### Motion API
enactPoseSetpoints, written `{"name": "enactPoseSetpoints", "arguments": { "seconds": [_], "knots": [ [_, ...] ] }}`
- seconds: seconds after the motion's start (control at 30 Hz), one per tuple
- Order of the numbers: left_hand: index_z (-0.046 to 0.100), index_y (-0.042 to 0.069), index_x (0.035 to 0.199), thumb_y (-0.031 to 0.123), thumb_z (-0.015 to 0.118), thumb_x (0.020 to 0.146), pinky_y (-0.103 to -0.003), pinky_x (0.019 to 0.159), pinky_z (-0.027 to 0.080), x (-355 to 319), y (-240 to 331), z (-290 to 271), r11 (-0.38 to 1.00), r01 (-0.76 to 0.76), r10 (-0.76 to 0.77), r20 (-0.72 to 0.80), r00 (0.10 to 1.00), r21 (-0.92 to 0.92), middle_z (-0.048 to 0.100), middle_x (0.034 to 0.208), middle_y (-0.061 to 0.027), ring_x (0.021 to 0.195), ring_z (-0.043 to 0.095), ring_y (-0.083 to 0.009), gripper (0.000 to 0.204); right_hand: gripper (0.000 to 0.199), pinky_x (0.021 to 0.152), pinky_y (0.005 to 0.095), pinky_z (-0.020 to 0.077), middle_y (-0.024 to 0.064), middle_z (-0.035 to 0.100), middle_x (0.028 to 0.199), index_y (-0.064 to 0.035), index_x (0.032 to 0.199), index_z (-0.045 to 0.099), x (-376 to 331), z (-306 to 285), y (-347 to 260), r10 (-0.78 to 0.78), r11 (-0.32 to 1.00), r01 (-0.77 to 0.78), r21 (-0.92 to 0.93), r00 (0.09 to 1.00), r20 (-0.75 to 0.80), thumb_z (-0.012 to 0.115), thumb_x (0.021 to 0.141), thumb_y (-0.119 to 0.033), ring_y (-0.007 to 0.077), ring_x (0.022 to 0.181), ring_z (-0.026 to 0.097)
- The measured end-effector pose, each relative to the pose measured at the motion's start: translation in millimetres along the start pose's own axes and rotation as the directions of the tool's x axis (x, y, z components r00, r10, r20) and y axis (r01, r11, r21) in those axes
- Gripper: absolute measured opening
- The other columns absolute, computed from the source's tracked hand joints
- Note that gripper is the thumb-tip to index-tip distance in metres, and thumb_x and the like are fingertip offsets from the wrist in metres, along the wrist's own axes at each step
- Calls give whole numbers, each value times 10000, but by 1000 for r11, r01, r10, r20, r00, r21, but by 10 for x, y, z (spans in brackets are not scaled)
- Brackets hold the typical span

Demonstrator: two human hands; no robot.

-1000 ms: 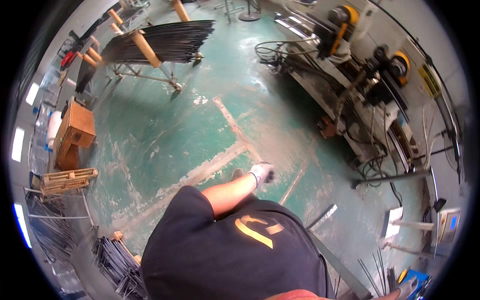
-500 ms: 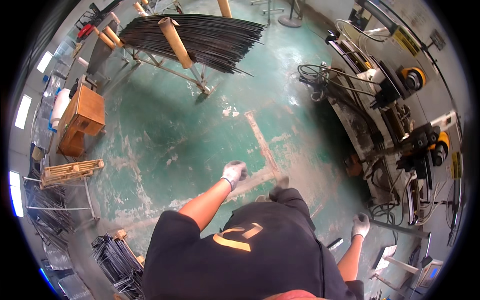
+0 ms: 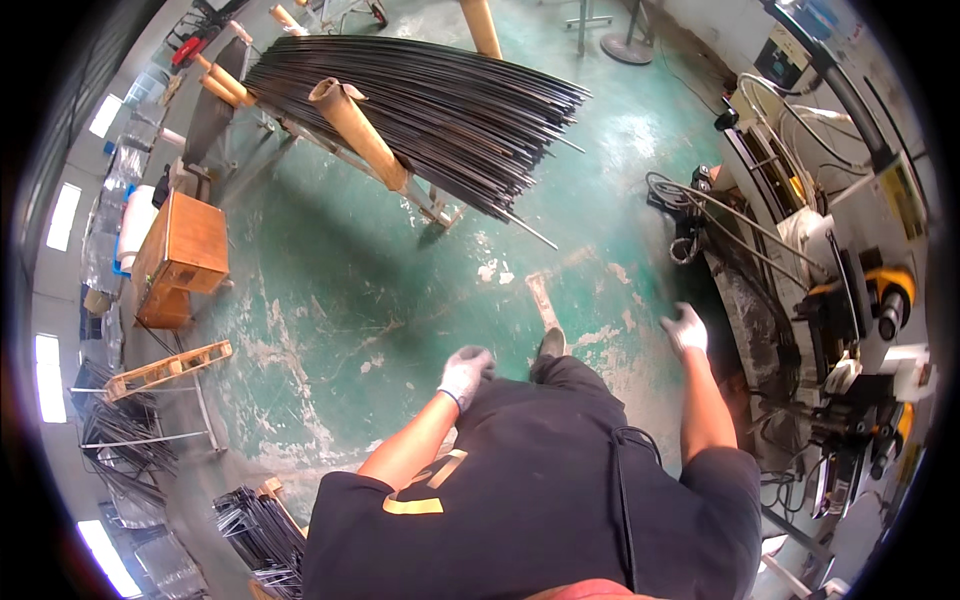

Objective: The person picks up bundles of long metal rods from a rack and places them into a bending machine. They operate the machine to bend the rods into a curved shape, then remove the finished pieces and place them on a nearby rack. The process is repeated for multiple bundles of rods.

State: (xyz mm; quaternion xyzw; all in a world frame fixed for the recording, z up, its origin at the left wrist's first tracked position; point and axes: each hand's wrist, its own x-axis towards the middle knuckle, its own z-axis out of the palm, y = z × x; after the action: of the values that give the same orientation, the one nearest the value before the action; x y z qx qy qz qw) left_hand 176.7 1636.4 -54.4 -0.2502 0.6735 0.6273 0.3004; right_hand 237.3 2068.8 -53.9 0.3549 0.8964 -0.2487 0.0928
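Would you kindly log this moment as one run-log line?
left hand: gloved, empty, by hip | right hand: gloved, empty, fingers spread, near machine | rod bundle: on rack ahead | floor: green

rod bundle (image 3: 440,105): on a rack (image 3: 360,140), far end of the floor (image 3: 330,290)
wooden box (image 3: 185,250): left edge of the floor
pallet (image 3: 165,368): in front of the box
machine (image 3: 840,300): along the right edge
left hand (image 3: 466,372), right hand (image 3: 686,327): over the near floor, apart
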Motion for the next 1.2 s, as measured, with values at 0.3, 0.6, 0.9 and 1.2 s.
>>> {"name": "enactPoseSetpoints", "arguments": {
  "seconds": [0.3, 0.6, 0.9, 1.2],
  "knots": [
    [520, -10, 1096, 161, 595, 899, -295, 577, 522, 818, 884, -215, 954, 61, -87, -75, 993, -294, 619, 813, -113, 639, 611, -181, 270, 645, 959, 398, 428, 156, 558, 1200, -71, 1231, 515, 1737, 137, -2769, -504, 864, 502, -45, 858, -102, 771, 695, -321, 326, 1124, 515],
    [534, -14, 1076, 160, 578, 921, -261, 593, 495, 2031, 2170, -639, 977, -131, 116, -98, 988, -170, 619, 847, -107, 679, 603, -161, 237, 726, 926, 397, 441, 162, 559, 1133, -62, 1279, 450, 2779, 601, -4055, -544, 815, 516, -262, 838, -41, 780, 703, -355, 327, 1071, 530],
    [546, 19, 1078, 169, 601, 908, -308, 618, 527, 2232, 2472, -1224, 979, -98, 29, -353, 935, -178, 639, 840, -101, 684, 622, -182, 233, 461, 844, 416, 449, 138, 583, 1038, -48, 1026, 558, 2898, 1134, -4500, -435, 830, 395, -393, 900, -13, 730, 757, -381, 300, 998, 540],
    [562, 11, 1077, 160, 599, 894, -266, 610, 500, 2188, 2490, -325, 976, 118, -137, -96, 986, -183, 636, 842, -87, 683, 612, -155, 239, 203, 752, 440, 524, 190, 680, 848, -68, 830, 682, 2926, 1294, -4352, -442, 800, 527, -287, 841, 311, 611, 812, -257, 359, 820, 664]
  ]
}}
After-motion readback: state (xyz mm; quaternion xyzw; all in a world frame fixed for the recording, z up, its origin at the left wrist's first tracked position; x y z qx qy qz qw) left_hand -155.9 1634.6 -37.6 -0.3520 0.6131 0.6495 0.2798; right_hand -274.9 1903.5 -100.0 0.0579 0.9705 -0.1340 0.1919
